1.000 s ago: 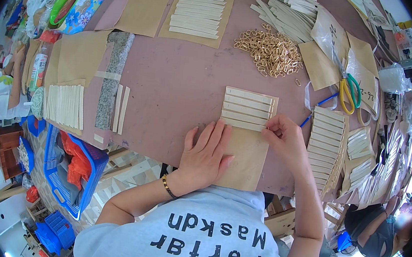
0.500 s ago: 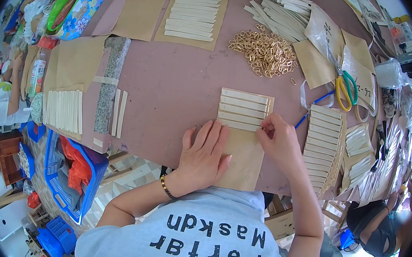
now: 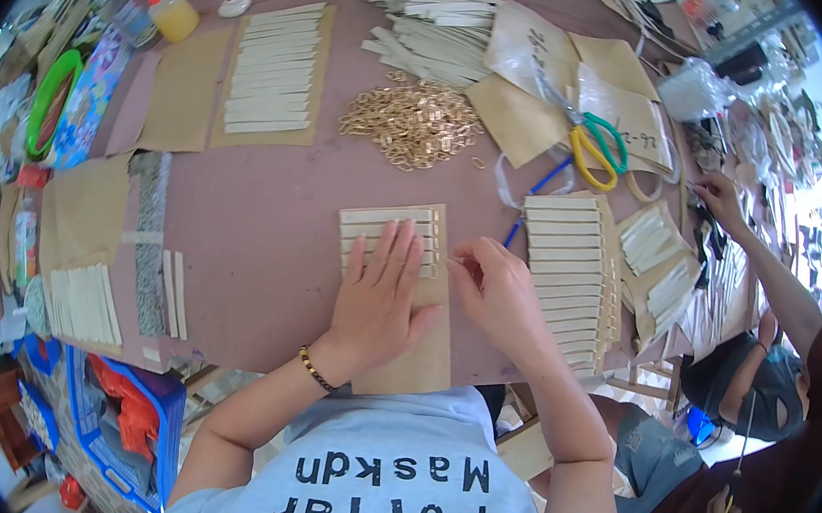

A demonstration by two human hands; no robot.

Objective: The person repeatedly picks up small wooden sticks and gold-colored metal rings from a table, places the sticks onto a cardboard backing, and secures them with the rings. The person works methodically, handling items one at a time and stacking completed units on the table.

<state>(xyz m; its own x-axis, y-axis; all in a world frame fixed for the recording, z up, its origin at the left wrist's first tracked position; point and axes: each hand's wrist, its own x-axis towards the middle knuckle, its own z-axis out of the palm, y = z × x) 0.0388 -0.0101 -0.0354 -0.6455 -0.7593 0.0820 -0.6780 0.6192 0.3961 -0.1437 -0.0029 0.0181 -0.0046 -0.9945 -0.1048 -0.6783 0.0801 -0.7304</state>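
My left hand lies flat with fingers stretched out over cream strips set in a row on a brown paper card. Small gold rings show along the strips' right ends. The fingers hide part of the row. Just right of the card's edge is my right hand, thumb and fingers pinched together; anything between the fingertips is too small to make out. Farther right lies a second card bearing a long row of strips with gold rings along their right ends.
Beyond the card is a heap of gold rings, with loose strip bundles behind. Scissors and a blue pen lie right. A glue bottle stands far left. A co-worker's arm reaches over the table's right side.
My left hand has moved up onto the strips. My right hand has come off the strips' right end to beside the card. The view has shifted, and a co-worker's arm now shows at right.
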